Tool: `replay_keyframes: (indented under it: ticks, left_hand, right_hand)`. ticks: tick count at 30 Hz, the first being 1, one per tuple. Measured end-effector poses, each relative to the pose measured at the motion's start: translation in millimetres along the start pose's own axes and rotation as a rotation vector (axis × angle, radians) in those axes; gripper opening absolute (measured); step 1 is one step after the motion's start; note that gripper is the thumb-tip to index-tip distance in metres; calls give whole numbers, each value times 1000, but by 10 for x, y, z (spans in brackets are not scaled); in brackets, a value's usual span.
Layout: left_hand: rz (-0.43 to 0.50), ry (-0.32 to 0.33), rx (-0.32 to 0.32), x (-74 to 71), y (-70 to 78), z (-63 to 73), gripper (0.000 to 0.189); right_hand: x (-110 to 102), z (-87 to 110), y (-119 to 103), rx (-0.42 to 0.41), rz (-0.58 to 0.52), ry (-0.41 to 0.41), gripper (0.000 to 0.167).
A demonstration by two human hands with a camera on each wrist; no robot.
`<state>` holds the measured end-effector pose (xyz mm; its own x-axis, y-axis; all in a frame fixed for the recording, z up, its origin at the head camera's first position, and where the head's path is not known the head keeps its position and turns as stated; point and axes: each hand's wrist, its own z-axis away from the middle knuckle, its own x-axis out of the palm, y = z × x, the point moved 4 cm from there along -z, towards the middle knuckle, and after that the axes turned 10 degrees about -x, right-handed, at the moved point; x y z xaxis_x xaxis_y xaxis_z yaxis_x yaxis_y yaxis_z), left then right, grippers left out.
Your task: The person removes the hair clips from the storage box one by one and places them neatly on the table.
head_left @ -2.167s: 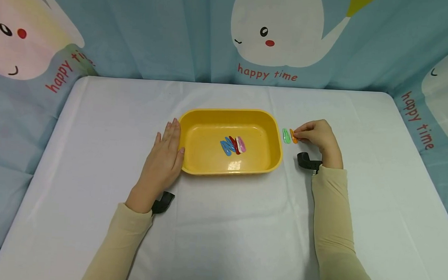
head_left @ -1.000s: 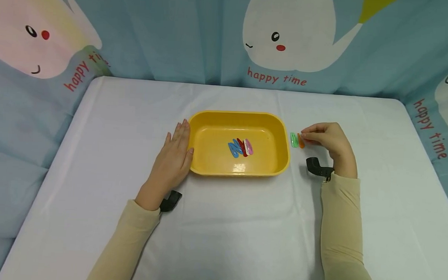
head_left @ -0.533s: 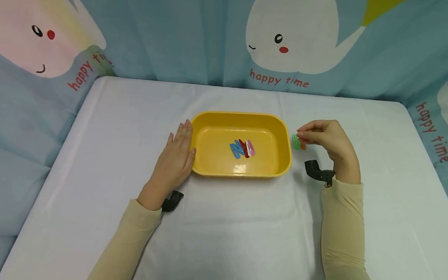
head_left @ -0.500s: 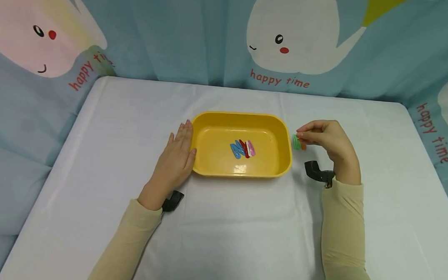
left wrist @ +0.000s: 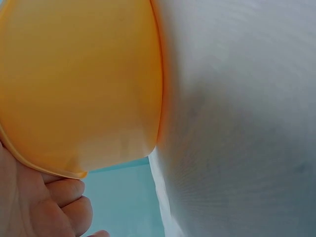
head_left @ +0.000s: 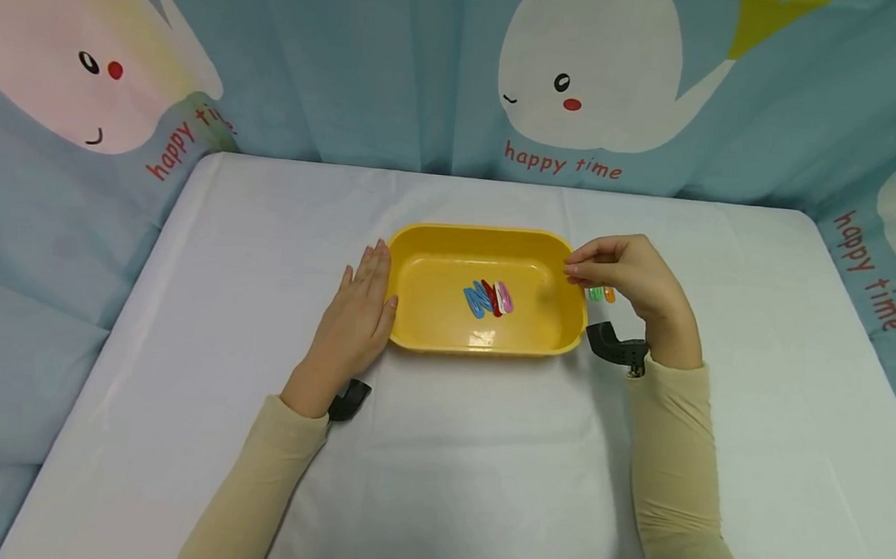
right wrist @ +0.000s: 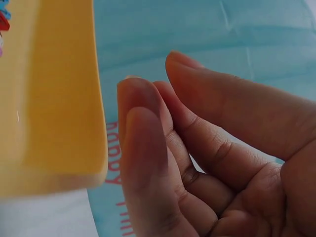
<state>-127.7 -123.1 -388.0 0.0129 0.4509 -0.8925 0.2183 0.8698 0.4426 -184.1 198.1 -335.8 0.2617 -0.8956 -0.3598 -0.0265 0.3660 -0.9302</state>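
Observation:
My left hand lies with straight fingers along the left rim of a yellow plastic tray. In the left wrist view its fingers touch the tray's edge. My right hand hovers at the tray's right rim. The right wrist view shows a gap between thumb and fingertips, and nothing is held there. Under that hand, just right of the tray, lie a green snap hair clip and an orange snap hair clip, partly hidden. Inside the tray, several blue, red, white and pink hair clips lie in a row.
A white cloth covers the table. Blue curtains with cartoon prints hang behind it and at both sides. Each wrist carries a black camera mount.
My right hand has let go of the orange hair clip, risen and moved left to the tray's right rim. The left hand stays against the tray. The head view has shifted slightly.

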Motion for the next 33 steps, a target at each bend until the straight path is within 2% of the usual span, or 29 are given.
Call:
replay_keyframes:
  ticks: [10,20,26,33]
  left_hand:
    - [-1,-10,-10,-7,-6,9,59]
    - [6,-8,-14,-5,-1,15,59]
    - [-11,-10,-9,8,0,10,59]
    - [-22,-9,-4,5,-2,10,59]
  right_hand:
    - [191,-136,-98,-23,-3,-96,22]
    - [350,-287,-102,-41,43,-141,19]
    - [438,-367,-54,-16,65,-188,21]
    - [527,-429,-4,26,52,-194,20]
